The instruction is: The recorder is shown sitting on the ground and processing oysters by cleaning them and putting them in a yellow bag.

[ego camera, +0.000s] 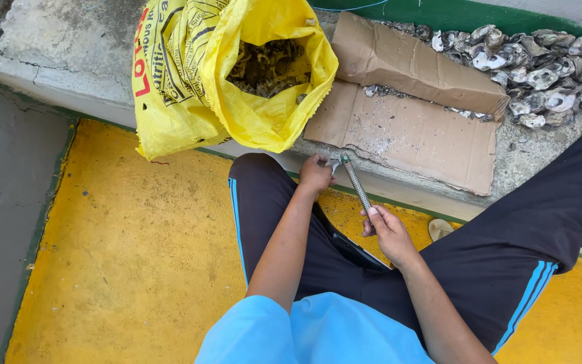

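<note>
Right hand [389, 232] fingers wrapped around the lower end of a thin metal tool [357, 183] with a rough, knurled shaft. Left hand [316, 174] fingers pinch something small and greenish at the tool's upper tip (too small to identify). Both hands sit just short of the concrete ledge [540, 158]. Risk, as I judge it: the tip could skid off and jab the left fingers, the grip being bare skin on metal. Beyond the fingers: creased brown cardboard [405, 131], 1 yellow woven sack [190, 81] of dark shells, craggy grey oyster shells [540, 74].
</note>
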